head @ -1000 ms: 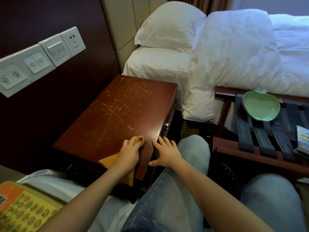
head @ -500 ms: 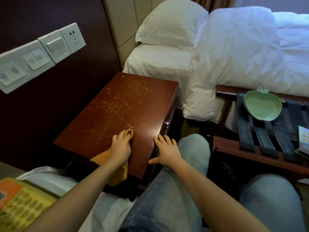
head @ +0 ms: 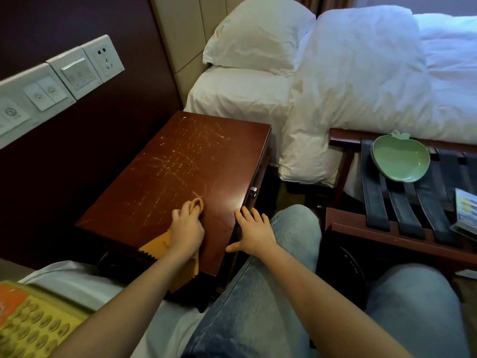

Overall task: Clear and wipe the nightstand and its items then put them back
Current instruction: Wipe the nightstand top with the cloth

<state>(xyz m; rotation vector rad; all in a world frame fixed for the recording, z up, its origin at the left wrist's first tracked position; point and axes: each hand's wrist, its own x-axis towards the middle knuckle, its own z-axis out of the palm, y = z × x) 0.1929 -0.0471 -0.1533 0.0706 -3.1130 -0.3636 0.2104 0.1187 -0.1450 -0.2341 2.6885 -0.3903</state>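
**Cloth being swept leftward across the bench**

The orange-yellow cloth with the zigzag edge [head: 154,248] is being clamped in the grip of the left hand [head: 187,229]. The fingers are curled over its bunched front end, and it is being pressed onto the near part of the scratched, dark red-brown wooden nightstand bench [head: 185,161]. Its loose tail is being left hanging over the near edge.

Compared with a second ago, the cloth is being carried away from the right hand [head: 254,232] and a little further in, so the gap between the hands is being widened.

The right hand's grip is being held apart, fingers spread at the bench's right edge with nothing in them, apparently as a brace.

The pale green apple-shaped dish [head: 400,161] is being kept well apart on the strapped wooden luggage rack [head: 387,228].

The wiping is judged to be under way. The far part of the bench probably remains to be covered, and the items are not yet being returned.
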